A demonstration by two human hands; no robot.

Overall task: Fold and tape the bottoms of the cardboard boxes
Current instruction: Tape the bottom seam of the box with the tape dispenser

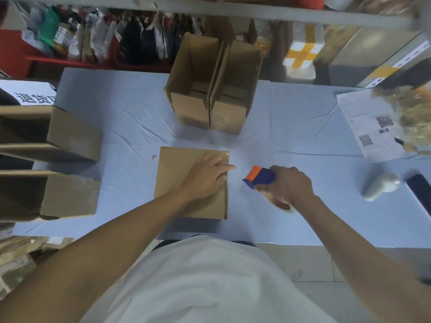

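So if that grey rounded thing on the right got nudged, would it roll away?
Possibly. The grey object looks rounded and smooth, so it might rock or roll. It lies on wrinkled cloth, which would probably slow it. Its weight can't be judged.

Both bare forearms reach forward from the person's torso. The left hand [206, 177] lies palm down, fingers spread flat and pointing right, index finger extended furthest. The right hand [291, 185] is curled into a closed grip, knuckles up, wrist slightly bent, held apart from the left.
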